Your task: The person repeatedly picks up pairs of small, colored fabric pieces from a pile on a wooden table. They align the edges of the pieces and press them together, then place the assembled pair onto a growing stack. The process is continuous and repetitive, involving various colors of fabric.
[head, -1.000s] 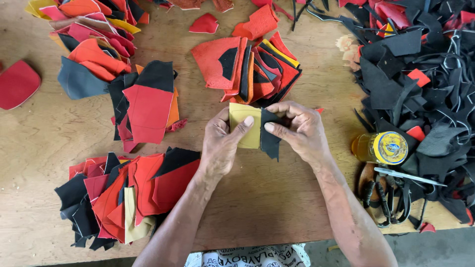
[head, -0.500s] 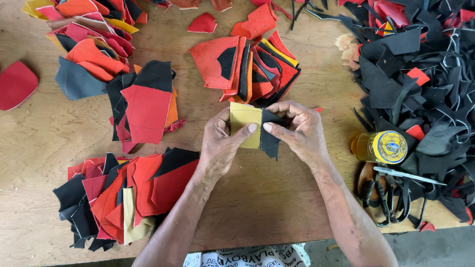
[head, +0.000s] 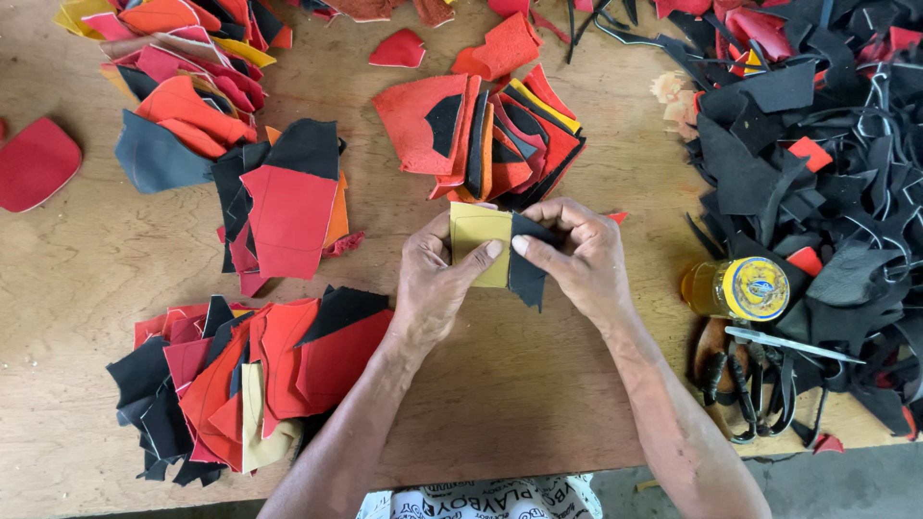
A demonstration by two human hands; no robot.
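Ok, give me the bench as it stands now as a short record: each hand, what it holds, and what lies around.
left hand: grip shut, thumb pressing the yellow leather piece
right hand: grip shut, pinching the black leather piece against the yellow one
joined pieces: held above the wooden table, overlapping edge to edge
right side: glue jar on its side, scissors, heap of black scraps
left side: stacks of red and black cut pieces
behind hands: red and black stack
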